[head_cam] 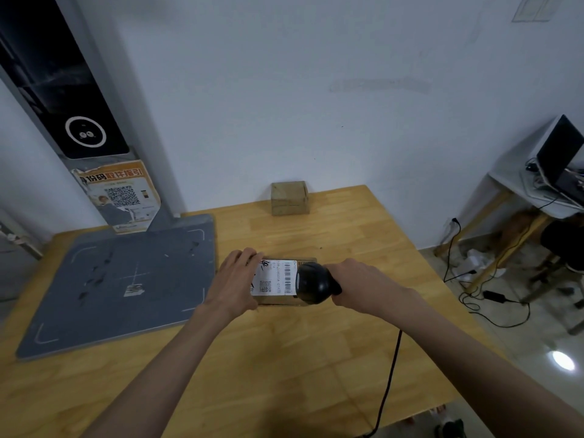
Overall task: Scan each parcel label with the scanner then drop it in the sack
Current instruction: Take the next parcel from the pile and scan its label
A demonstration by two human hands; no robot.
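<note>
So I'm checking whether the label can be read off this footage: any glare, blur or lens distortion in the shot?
Head view: soft overall; the label shows its barcode, but the small text is blurred. The only glare is a bright spot on the floor, off the parcel. Wide-angle bending curves the grey column and table edges.

Parcel pick-up or courier handling point, small plain room. Evidence: wooden table [316, 343] against a bare white wall; grey weighing or scanning platform [120, 279] with corner marks, its upright post [63, 90] carrying a camera panel and a poster with a QR code [121, 197]; corded black barcode scanner [314, 282]; labelled parcel [275, 278]; small cardboard box [289, 198]; side stand with a laptop [559, 159] and trailing cables.
</note>
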